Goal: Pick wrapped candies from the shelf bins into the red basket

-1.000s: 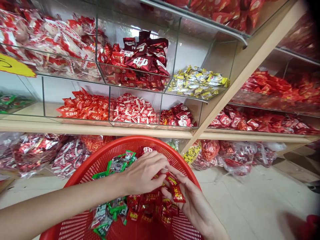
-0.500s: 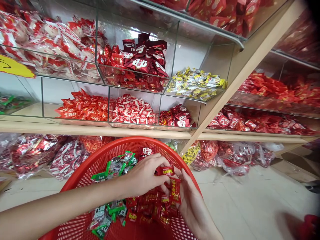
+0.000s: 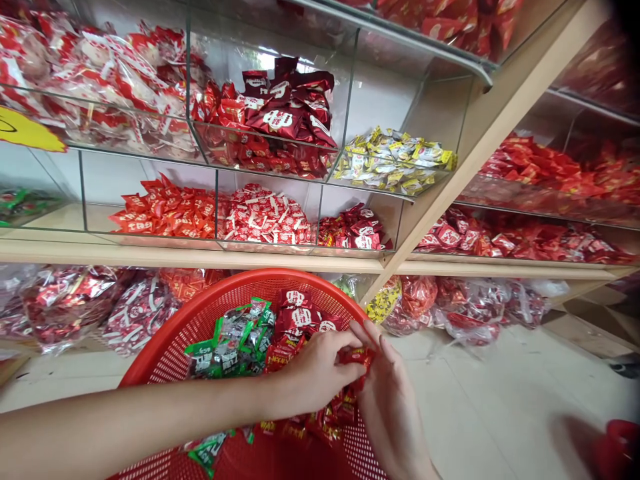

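A round red mesh basket [image 3: 200,313] sits low in front of me, holding green-wrapped sweets [image 3: 230,347] and red-wrapped sweets [image 3: 300,317]. My left hand [image 3: 317,370] reaches in from the left, its fingers pinched on a red sweet packet [image 3: 356,355]. My right hand [image 3: 387,400] comes up from below at the basket's right rim, fingers curled around the same red packets, touching the left hand. More red packets lie under both hands, partly hidden.
Glass-fronted bins on wooden shelves [image 3: 200,257] hold red sweets [image 3: 165,210], dark red packets [image 3: 285,113] and yellow packets [image 3: 395,160]. Clear bags of sweets [image 3: 465,310] lie on the tiled floor [image 3: 500,413] under the shelf. A yellow sign [image 3: 25,130] hangs at left.
Both hands shifted right and slightly down within the basket, gathering red packets. More red and green sweets at the basket's back are uncovered now.
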Available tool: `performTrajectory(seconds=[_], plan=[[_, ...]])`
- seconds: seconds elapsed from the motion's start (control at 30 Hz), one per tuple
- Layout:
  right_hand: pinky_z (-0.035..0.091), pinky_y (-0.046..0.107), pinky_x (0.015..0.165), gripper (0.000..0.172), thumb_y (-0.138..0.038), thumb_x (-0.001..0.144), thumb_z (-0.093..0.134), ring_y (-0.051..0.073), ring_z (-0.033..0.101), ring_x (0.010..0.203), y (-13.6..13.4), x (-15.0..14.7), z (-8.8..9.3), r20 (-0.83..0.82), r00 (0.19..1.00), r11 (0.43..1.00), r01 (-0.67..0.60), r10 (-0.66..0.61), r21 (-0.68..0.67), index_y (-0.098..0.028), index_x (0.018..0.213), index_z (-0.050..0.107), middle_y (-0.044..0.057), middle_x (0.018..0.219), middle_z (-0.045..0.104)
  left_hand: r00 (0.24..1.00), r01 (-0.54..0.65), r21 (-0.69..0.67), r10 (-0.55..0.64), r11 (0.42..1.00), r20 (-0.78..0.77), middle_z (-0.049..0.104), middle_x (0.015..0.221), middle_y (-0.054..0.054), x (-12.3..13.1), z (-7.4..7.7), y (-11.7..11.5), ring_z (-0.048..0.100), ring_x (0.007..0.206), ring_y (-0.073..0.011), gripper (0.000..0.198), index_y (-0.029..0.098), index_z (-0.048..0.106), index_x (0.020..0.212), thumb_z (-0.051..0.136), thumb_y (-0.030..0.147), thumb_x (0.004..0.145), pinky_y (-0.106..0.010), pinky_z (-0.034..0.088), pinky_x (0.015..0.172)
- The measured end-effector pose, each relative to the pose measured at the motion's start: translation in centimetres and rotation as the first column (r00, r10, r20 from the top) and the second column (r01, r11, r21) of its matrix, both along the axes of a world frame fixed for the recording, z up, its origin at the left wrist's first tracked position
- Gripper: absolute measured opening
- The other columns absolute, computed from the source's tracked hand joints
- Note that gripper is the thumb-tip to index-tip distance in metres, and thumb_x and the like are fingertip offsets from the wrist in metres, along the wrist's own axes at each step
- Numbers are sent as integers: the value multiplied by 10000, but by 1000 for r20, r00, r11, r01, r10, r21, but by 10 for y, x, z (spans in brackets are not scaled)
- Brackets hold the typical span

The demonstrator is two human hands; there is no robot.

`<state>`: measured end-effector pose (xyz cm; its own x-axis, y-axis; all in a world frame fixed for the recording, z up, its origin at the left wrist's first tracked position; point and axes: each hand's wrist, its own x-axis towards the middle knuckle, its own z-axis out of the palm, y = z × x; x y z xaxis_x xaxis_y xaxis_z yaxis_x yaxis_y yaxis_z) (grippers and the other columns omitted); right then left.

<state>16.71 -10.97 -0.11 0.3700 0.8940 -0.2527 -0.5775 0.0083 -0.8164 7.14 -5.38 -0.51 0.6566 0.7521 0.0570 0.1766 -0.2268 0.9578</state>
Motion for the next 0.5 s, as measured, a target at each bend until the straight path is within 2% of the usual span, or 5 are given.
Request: performTrajectory(seconds=[0.1,0.2,0.27,0.33,0.5], plan=[[291,353,1013,409,-442,782,536,171,399,1212,-1,-1,-3,32,999,999,23,-24,28,-301,1165,554,-13,1265,523,998,20,-225,-8,974,55,562,692,-15,2,2,1,462,623,-104,181,150,644,856,551,247,735,-260,359,605],[275,365,1021,435,-451,796,512,171,371,1234,-3,-2,-7,90,996,998,17,-22,55,-323,1212,507,-19,1312,475,999,3,-363,12,932,39,436,605,-1,3,5,1,389,596,-99,238,122,498,622,526,318,754,-253,281,541],[267,370,1026,449,-450,796,509,175,354,1245,-4,-2,-9,139,990,997,18,-27,71,-332,1228,489,-18,1320,466,999,-9,-369,20,929,26,340,574,21,4,8,-1,300,567,-85,293,129,428,583,497,341,773,-258,225,526],[254,363,1035,465,-441,792,513,174,336,1256,-5,-2,-10,176,984,996,26,-40,85,-334,1244,472,-17,1325,460,998,6,-360,16,933,58,334,584,23,5,11,-3,274,573,-83,272,124,454,597,481,325,779,-258,226,540],[241,354,1049,519,-417,776,541,176,309,1272,-8,-3,-8,192,979,993,49,-68,103,-321,1275,436,-7,1339,442,988,63,-387,-2,920,155,497,653,-19,8,15,-6,406,630,-105,162,110,500,605,516,221,721,-269,330,619]])
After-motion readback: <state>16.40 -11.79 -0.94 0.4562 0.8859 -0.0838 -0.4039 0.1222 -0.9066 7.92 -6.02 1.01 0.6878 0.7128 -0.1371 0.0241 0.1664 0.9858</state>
